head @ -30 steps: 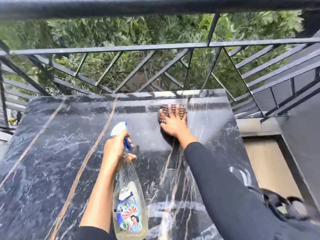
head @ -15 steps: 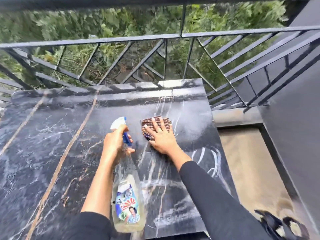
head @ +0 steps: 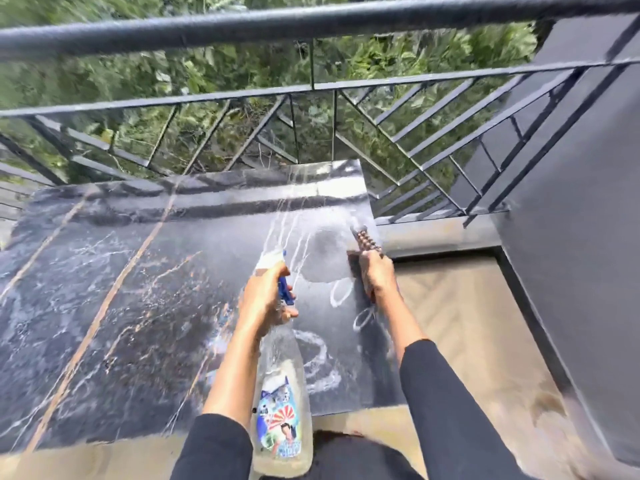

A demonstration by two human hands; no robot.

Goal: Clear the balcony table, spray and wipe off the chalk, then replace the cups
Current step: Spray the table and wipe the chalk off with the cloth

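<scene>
The black marble table (head: 114, 306) is wet and streaked, with white chalk loops (head: 341, 292) left near its right side and front right corner. My left hand (head: 265, 299) grips the neck of a clear spray bottle (head: 282, 410) with a blue trigger and a colourful label, held above the table's front edge. At the table's right edge, my right hand (head: 375, 275) grips a brown patterned cloth (head: 365, 240) that sticks out beyond the fingers. No cups are in view.
A black metal railing (head: 311, 88) runs close behind the table, with greenery beyond. A dark grey wall (head: 571, 254) rises on the right. Tan floor (head: 467, 341) shows to the right of the table and in front of it.
My right hand has carried the cloth from the middle of the table to its right edge and now grips it instead of pressing flat. The view has pulled back and tilted up.
</scene>
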